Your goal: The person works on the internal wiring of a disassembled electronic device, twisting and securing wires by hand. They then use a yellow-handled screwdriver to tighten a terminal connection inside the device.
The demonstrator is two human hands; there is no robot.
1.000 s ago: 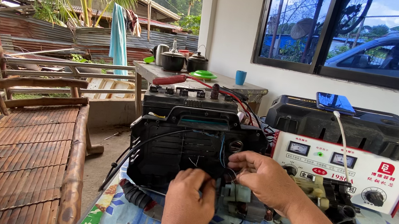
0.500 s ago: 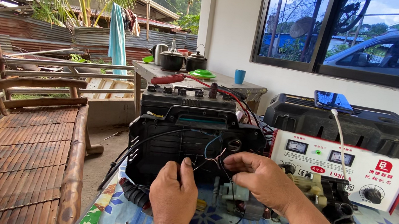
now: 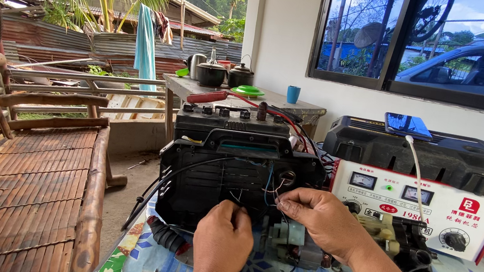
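Observation:
A black plastic machine housing (image 3: 219,176) stands upright on the table with thin wires (image 3: 270,185) hanging across its face. My left hand (image 3: 223,240) reaches into its lower front, fingers curled where wires run. My right hand (image 3: 321,218) pinches thin wires between thumb and fingertips just right of the housing's middle. Under my hands lies a grey motor part (image 3: 288,238). A black battery (image 3: 231,119) with red clamps stands behind the housing.
A white and red charger box (image 3: 422,208) with dials sits at right, a black case (image 3: 422,153) with a phone (image 3: 408,124) behind it. A bamboo bench (image 3: 23,190) fills the left. Kettles (image 3: 211,72) and a blue cup (image 3: 293,94) stand on the far table.
My left hand has risen from the table toward the housing's lower front. My right hand has shifted slightly up, still at the wires.

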